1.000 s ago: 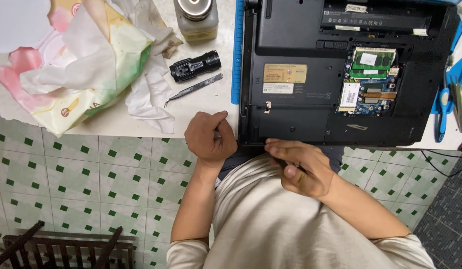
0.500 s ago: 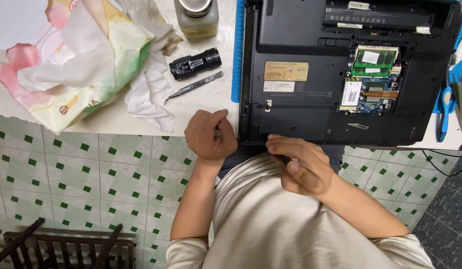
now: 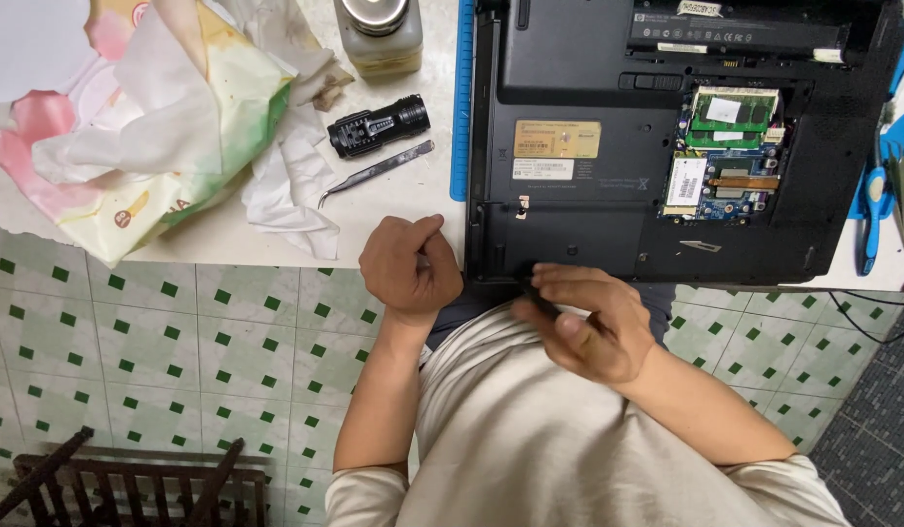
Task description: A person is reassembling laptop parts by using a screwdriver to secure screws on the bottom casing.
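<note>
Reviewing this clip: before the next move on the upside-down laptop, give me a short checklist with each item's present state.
1. Left hand at the laptop near edge: ok, fist closed against its corner.
2. Right hand gripping a tool: ok, fingers pinch a thin dark tool; its tip is hidden.
3. Laptop fully supported: not ok, its near edge sits at the table edge, perhaps overhanging.
4. Circuit boards uncovered: ok, the compartment is open.
5. Tweezers and flashlight at hand: ok, both lie left of the laptop.
6. Loose screws accounted for: cannot tell.
</note>
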